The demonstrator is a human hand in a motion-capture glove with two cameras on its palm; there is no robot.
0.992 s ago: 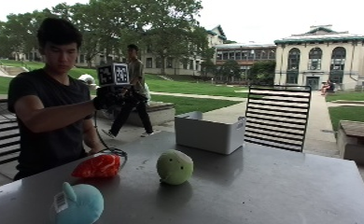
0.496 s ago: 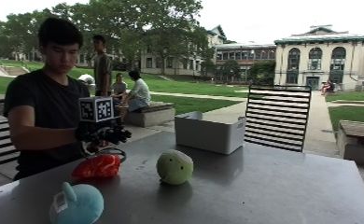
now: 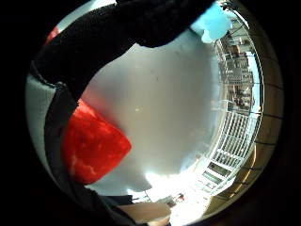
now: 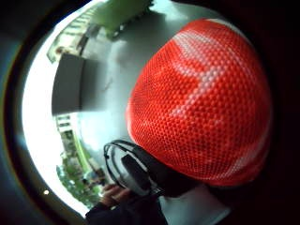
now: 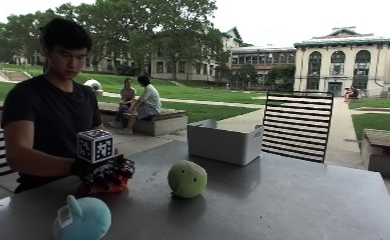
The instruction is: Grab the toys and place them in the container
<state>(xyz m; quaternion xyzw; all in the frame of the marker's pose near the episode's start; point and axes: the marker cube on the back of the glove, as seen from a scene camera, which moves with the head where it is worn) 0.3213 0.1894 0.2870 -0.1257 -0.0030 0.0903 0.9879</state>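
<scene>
Red mesh-covered toy lies on the tabletop at lower left; it looks soft and light; the gloved right hand curls over its top, best hold around the middle.

The person's gloved right hand is lowered to the table, palm down, forearm reaching forward and bent at the elbow. Its fingers curl over the red toy and press against it. In the thumb-side palm view that toy lies close against the palm.
</scene>
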